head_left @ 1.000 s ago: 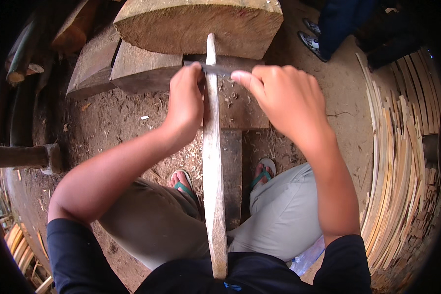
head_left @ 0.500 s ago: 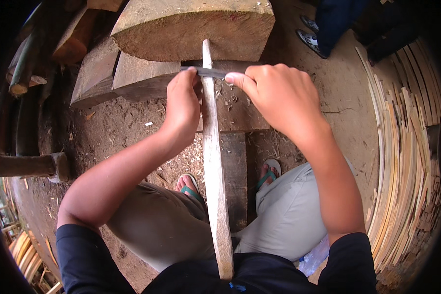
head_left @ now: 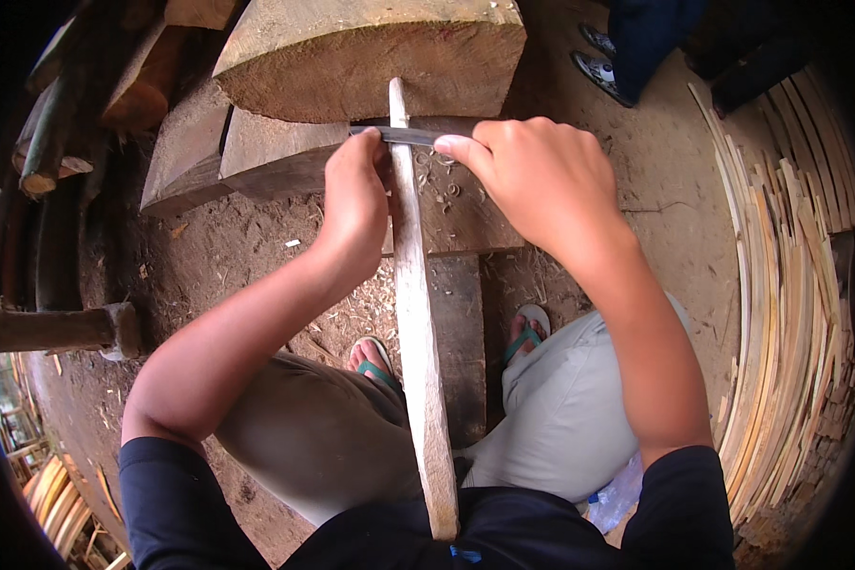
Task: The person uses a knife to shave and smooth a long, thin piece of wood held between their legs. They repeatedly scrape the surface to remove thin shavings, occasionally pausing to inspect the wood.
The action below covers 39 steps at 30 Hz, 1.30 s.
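A long, pale wooden stick (head_left: 414, 313) runs from my body out to a big wood block (head_left: 380, 71), its far tip meeting the block's face. Near that tip a dark, straight drawknife (head_left: 410, 137) lies crosswise over the stick, touching it. My left hand (head_left: 355, 195) is closed around the drawknife's left end. Its right end is in the grip of my right hand (head_left: 549, 180), with the thumb pressed along the blade. Both handles are hidden by my fingers. Curled shavings (head_left: 446, 176) lie just beyond the stick, below the blade.
Under the stick runs a dark plank (head_left: 458, 351) between my legs. Cut timber blocks (head_left: 280, 152) and logs (head_left: 52, 157) are at the far left. Long wooden strips (head_left: 779, 323) are piled at right. Another person's shoes (head_left: 598, 74) stand at the far right.
The drawknife stays at almost the same spot near the stick's tip, both hands still gripping it. The whole view has shifted slightly.
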Each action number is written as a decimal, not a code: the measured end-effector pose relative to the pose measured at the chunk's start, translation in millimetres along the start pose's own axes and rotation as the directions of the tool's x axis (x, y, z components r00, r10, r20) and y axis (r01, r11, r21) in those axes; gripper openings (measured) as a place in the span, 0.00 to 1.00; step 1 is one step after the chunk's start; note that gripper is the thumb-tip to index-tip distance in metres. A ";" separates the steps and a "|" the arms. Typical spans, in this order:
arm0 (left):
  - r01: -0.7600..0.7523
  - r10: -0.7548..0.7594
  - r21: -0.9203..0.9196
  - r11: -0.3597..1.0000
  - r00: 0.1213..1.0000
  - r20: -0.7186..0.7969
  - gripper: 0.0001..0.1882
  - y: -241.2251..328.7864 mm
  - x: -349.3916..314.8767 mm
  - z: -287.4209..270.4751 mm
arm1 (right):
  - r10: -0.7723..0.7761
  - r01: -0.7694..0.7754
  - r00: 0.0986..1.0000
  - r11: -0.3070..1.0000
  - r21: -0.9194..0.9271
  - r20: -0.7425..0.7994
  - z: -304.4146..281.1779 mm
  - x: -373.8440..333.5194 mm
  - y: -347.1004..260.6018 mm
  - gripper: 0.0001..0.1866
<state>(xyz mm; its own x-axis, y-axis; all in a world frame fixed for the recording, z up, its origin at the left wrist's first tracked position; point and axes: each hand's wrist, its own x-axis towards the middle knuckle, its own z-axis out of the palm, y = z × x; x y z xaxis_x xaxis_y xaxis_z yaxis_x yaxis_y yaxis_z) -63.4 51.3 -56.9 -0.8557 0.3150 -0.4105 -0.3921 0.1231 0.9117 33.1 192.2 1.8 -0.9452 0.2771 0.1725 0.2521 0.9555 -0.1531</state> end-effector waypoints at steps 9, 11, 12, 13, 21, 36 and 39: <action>-0.088 0.088 -0.046 0.995 0.996 0.011 0.17 -0.8 16.2 1.8 | -0.018 0.018 1.000 1.000 -0.016 -0.023 1.0 9.9 0.1 0.28; -0.108 0.109 -0.036 0.993 0.993 0.033 0.17 8.0 29.9 -0.8 | -0.016 0.016 0.999 1.000 -0.003 -0.029 2.5 11.9 0.1 0.28; -0.078 0.079 -0.065 0.995 0.997 0.018 0.16 5.4 28.3 -1.7 | -0.029 0.029 0.999 1.000 -0.012 -0.039 6.8 14.0 -0.8 0.28; -0.056 0.057 -0.053 0.997 0.998 0.009 0.16 7.1 23.7 0.6 | -0.039 0.038 0.998 0.999 -0.026 -0.055 8.3 17.6 -1.7 0.28; -0.039 0.039 -0.024 0.999 0.999 0.001 0.15 13.7 26.1 3.0 | 0.001 -0.001 1.000 1.000 0.018 0.005 4.7 23.1 3.0 0.29; -0.083 0.084 -0.026 0.996 0.996 0.033 0.15 17.0 26.3 6.6 | 0.025 -0.026 0.999 0.999 0.029 0.039 0.2 25.3 7.9 0.29; -0.153 0.150 0.069 0.986 0.987 0.049 0.15 14.8 23.0 5.1 | 0.024 -0.028 0.998 0.998 0.055 0.063 -2.5 24.8 10.2 0.30</action>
<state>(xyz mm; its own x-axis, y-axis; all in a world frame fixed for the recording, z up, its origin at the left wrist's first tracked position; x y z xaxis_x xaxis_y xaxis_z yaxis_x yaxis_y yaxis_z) -87.2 65.1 -52.7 -0.8874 0.3754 -0.2678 -0.2321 0.1382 0.9628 12.8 209.0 6.9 -0.9501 0.2931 0.1067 0.2665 0.9405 -0.2110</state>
